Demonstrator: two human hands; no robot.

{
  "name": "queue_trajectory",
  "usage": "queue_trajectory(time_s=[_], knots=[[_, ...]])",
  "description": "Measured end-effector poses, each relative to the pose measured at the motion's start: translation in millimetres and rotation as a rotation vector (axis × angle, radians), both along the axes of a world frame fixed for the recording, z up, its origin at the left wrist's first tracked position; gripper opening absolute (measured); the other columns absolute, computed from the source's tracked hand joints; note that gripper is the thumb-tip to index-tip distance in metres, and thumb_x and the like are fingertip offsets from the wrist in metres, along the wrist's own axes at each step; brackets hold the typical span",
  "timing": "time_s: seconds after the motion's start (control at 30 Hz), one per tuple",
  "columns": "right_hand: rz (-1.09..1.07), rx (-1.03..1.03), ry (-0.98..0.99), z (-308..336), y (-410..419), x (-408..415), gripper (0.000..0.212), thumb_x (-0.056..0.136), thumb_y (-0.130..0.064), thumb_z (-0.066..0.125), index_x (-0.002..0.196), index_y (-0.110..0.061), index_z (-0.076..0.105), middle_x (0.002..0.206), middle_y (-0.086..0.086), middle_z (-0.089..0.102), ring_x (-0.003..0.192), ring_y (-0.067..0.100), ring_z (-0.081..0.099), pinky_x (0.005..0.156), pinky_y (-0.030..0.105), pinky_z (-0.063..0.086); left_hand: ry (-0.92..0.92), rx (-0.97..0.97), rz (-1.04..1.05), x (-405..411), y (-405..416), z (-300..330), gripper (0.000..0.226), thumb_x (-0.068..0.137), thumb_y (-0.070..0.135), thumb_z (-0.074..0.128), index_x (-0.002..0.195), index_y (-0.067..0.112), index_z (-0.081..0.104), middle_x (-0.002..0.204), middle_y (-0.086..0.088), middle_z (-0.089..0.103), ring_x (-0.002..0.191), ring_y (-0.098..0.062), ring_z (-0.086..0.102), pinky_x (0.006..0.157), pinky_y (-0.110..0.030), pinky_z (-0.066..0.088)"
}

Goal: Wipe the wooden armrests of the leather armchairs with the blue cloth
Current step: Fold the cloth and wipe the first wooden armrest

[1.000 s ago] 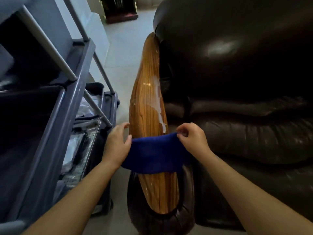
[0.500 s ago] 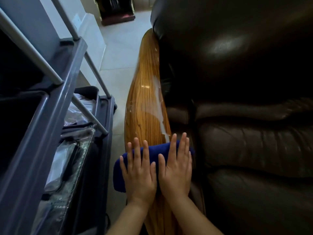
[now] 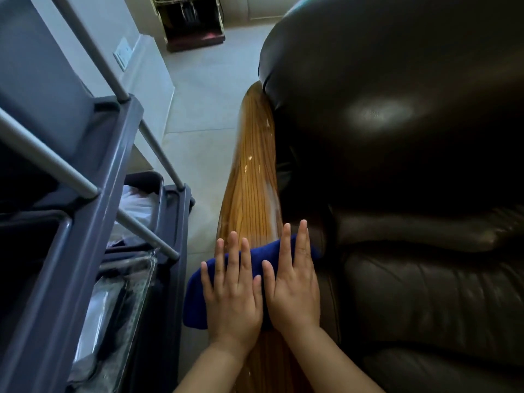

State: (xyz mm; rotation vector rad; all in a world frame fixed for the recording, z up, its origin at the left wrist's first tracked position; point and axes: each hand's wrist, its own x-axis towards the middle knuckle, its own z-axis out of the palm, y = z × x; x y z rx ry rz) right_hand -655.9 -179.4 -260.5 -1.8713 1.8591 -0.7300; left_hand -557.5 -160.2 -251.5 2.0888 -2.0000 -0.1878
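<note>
A glossy wooden armrest [image 3: 252, 177] runs along the left side of a dark brown leather armchair [image 3: 411, 137]. A whitish wet streak lies along the armrest's right edge. The blue cloth [image 3: 195, 296] is draped across the armrest's near part and hangs over its left side. My left hand [image 3: 232, 293] lies flat on the cloth, fingers spread. My right hand [image 3: 295, 285] presses flat beside it, its fingertips reaching past the cloth's far edge onto the wood.
A grey service cart [image 3: 85, 251] with metal rails stands close on the left, its lower tray holding plastic-wrapped items [image 3: 113, 293]. A narrow strip of tiled floor [image 3: 198, 123] separates cart and armchair. A dark wooden stand [image 3: 195, 26] sits far back.
My hands went from pinching the cloth's ends to lying flat on top of it. Since half a second ago they and the cloth sit slightly farther along the armrest; my view tilted up.
</note>
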Motion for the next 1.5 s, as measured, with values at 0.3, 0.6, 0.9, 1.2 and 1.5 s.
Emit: queue_trajectory(time_s=[0.3, 0.6, 0.9, 1.2, 1.5], knots=[[0.045, 0.036, -0.02, 17.7, -87.6, 11.9, 0.064, 0.089, -0.055, 0.012, 0.127, -0.043, -0.037, 0.141, -0.018, -0.044, 0.142, 0.009, 0.003, 0.107, 0.028, 0.035, 0.148, 0.07, -0.073, 14.1, -85.0, 21.5, 0.058, 0.09, 0.034, 0.015, 0.145, 0.017, 0.007, 0.155, -0.003, 0.003, 0.143, -0.024, 0.002, 0.114, -0.046, 0.005], [0.053, 0.107, 0.015, 38.7, -153.3, 10.8, 0.067, 0.094, -0.047, 0.022, 0.131, -0.036, -0.032, 0.145, -0.009, -0.038, 0.14, 0.009, -0.023, 0.118, 0.04, 0.0, 0.366, 0.137, -0.118, 29.0, -152.8, 44.1, 0.065, 0.096, 0.032, 0.026, 0.132, 0.032, -0.028, 0.141, 0.013, -0.04, 0.136, -0.007, -0.031, 0.117, -0.038, -0.011], [0.298, 0.12, 0.017, 39.4, -124.0, -14.9, 0.065, 0.093, -0.031, 0.047, 0.141, -0.033, 0.004, 0.148, -0.019, -0.01, 0.139, 0.0, -0.011, 0.112, 0.017, 0.004, 0.543, 0.174, -0.218, 53.7, -120.9, 44.4, 0.061, 0.093, 0.017, 0.045, 0.135, 0.037, 0.006, 0.148, 0.023, 0.003, 0.139, 0.007, 0.0, 0.105, 0.0, -0.003], [0.309, 0.116, 0.011, 51.6, -204.1, -10.0, 0.061, 0.091, -0.023, 0.052, 0.144, -0.024, 0.022, 0.157, -0.002, 0.005, 0.143, 0.012, -0.001, 0.111, 0.023, 0.003, 0.544, 0.201, -0.156, 58.4, -200.6, 52.6, 0.063, 0.086, 0.015, 0.058, 0.141, 0.02, 0.028, 0.153, 0.004, 0.025, 0.136, -0.002, 0.023, 0.108, -0.013, 0.018], [0.313, 0.065, 0.263, 65.6, -257.8, -14.7, 0.065, 0.085, -0.033, 0.059, 0.141, -0.026, 0.028, 0.152, 0.006, 0.017, 0.136, 0.026, 0.018, 0.104, 0.041, 0.036, 0.51, 0.239, -0.135, 51.5, -258.5, 51.1, 0.069, 0.083, 0.016, 0.061, 0.142, 0.018, 0.027, 0.153, -0.002, 0.026, 0.14, -0.013, 0.024, 0.104, -0.016, 0.016]])
